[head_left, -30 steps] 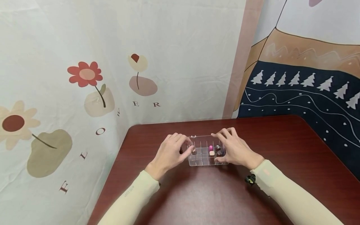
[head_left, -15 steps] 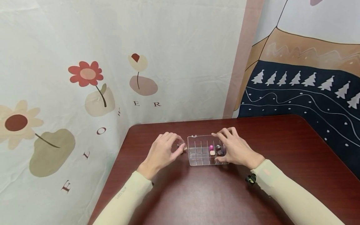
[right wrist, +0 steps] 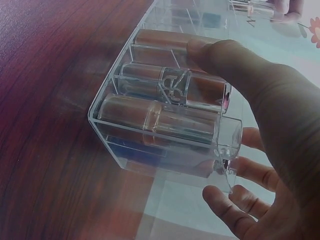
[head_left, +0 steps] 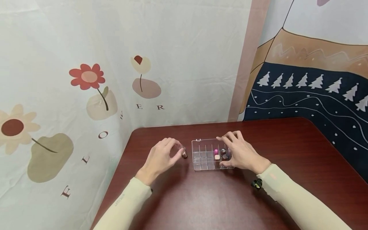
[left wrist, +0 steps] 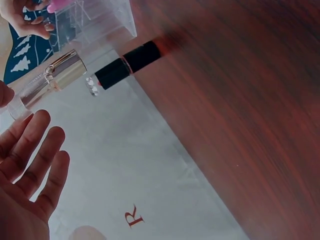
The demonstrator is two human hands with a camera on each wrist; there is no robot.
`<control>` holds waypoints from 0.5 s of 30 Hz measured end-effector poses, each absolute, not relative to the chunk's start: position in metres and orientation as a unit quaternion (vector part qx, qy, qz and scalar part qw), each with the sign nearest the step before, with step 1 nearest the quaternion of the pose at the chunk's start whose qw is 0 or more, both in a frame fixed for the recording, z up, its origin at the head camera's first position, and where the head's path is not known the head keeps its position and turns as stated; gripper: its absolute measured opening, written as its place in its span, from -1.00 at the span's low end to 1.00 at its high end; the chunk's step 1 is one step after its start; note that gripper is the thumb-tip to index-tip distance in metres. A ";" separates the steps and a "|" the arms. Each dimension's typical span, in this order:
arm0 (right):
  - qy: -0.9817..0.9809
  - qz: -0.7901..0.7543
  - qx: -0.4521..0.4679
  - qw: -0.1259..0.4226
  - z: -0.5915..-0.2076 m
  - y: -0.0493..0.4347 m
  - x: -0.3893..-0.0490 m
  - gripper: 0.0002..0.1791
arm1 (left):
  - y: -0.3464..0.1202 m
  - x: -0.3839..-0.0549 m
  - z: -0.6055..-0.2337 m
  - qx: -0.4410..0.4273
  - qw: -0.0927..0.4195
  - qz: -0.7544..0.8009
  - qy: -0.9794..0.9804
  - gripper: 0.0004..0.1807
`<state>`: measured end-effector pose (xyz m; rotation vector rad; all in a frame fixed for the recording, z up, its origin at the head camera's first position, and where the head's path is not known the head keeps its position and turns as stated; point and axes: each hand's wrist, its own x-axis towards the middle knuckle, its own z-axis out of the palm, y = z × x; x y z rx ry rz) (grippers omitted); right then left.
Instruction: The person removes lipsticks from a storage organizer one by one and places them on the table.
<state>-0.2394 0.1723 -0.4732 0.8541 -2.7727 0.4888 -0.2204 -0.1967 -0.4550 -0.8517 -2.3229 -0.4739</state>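
pinching a gold tube (left wrist: 70, 73) by its clear end with the left hand (head_left: 159, 157), maybe to leave the other end free, left of the clear box (head_left: 201, 155) and near a black tube (left wrist: 114, 74) standing on the table (head_left: 189, 201). gripping that box's right end with the right hand (head_left: 243, 154), maybe to stop it sliding, with other tubes (right wrist: 182, 122) tucked in slots, maybe to stop them tipping.

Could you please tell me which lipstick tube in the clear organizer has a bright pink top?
The lipstick tube just beyond the pale-topped tube in the head view; its top is vivid pink, while the other visible tops are pale or dark.
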 end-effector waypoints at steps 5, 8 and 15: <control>-0.935 0.169 0.292 0.106 -0.475 0.173 -0.238 0.18 | -0.203 -0.222 -0.461 -0.313 0.290 -0.183 -0.886 -0.83; -0.936 0.169 0.291 0.104 -0.475 0.173 -0.238 0.18 | -0.207 -0.223 -0.464 -0.304 0.278 -0.176 -0.894 -0.84; -0.936 0.167 0.292 0.105 -0.474 0.174 -0.238 0.18 | -0.215 -0.230 -0.473 -0.272 0.233 -0.164 -0.919 -0.85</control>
